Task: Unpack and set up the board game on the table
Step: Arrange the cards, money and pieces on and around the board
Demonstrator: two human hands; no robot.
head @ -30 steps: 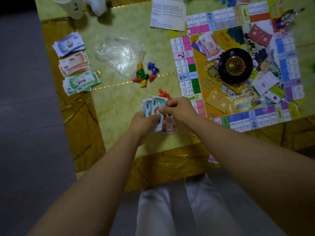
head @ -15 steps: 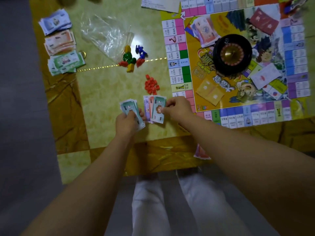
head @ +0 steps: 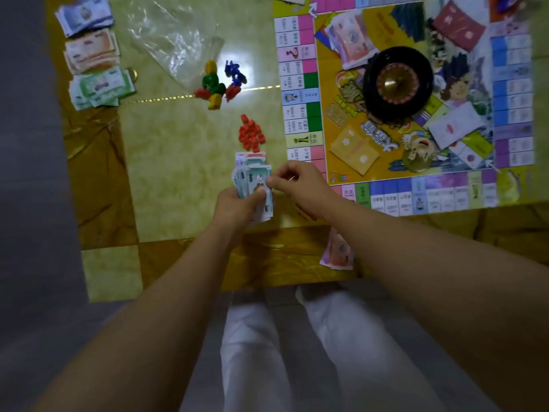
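The game board (head: 306, 87) lies open on the right half of the table, with a black roulette spinner (head: 397, 83) and card stacks on it. My left hand (head: 234, 205) grips a fanned stack of green play money (head: 252, 181) near the table's front edge. My right hand (head: 297, 184) pinches the top green note of that stack at its right edge. A few notes (head: 251, 157) lie flat on the table just beyond the stack. A small heap of red houses (head: 251, 135) sits past them, left of the board.
Sorted money piles lie at the far left: blue (head: 84, 14), orange (head: 92, 52), green (head: 101, 87). Coloured pawns (head: 218, 84) sit by an empty clear plastic bag (head: 175, 40). A pink note (head: 337, 254) hangs over the table's front edge (head: 267, 263) above my knees.
My hands, apart half a second ago with the right one laying a note on the small pile, have come together again; the right hand now pinches the top note of the stack.
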